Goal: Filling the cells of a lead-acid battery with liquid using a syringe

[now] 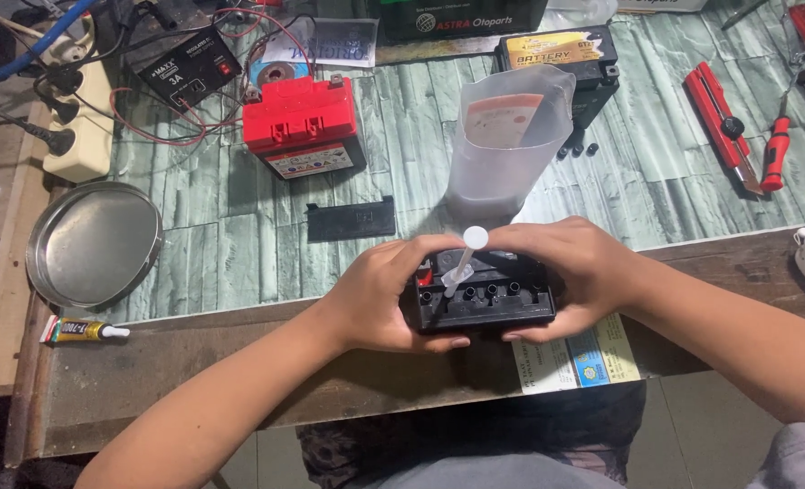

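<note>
Even, fairly bright overhead indoor light, soft short shadows under the hands and beside the red battery (303, 125), mild glare on the round metal tray (93, 243), centre sharp, slight softness and wide-angle stretch at the edges, dim bottom corners

Matt black plastic battery (484, 308), translucent plastic jug (509, 136), shiny metal dish (93, 243), rough wooden bench (194, 362).

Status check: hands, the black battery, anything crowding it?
Left hand and right hand both grip the black battery. Syringe stands in one open cell hole. Translucent jug stands just behind, apart; loose black cover strip lies left of it.
</note>
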